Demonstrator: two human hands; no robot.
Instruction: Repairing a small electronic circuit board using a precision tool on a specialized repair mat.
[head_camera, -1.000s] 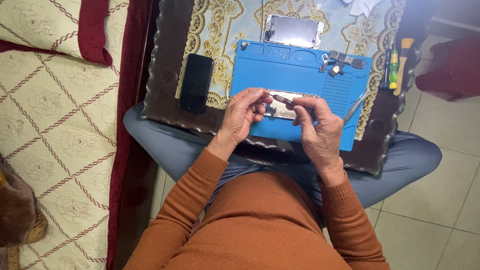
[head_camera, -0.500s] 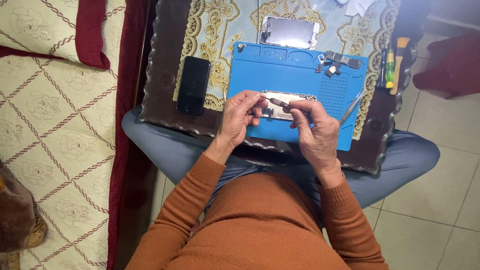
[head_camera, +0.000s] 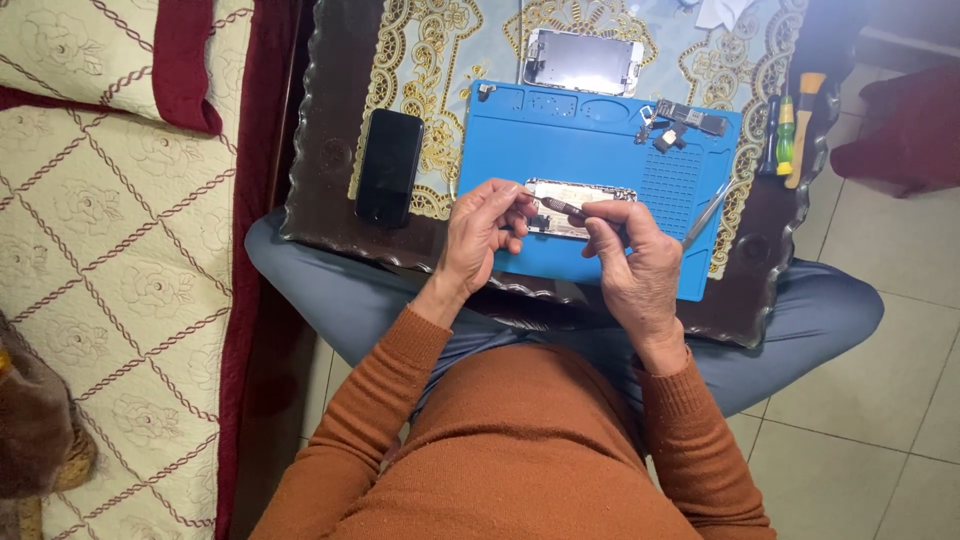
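Lying on the near part of a blue work mat (head_camera: 590, 140), an opened phone body (head_camera: 580, 205) is steadied at its left end by the left hand (head_camera: 480, 235), fingers pinched on it. The right hand (head_camera: 630, 260) grips a small dark-handled tool (head_camera: 562, 207) whose tip rests on the phone. A black phone (head_camera: 389, 167) lies left of the mat, a detached screen (head_camera: 583, 62) beyond it, screwdrivers (head_camera: 790, 135) to the right.

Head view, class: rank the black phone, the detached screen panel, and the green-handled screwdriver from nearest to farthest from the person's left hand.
1. Black phone: lies flat, just up and to the left of the left hand, beside the blue mat.
2. Detached screen panel: above the mat's far edge, up and to the right.
3. Green-handled screwdriver: far right, beyond the mat, near the table's edge.
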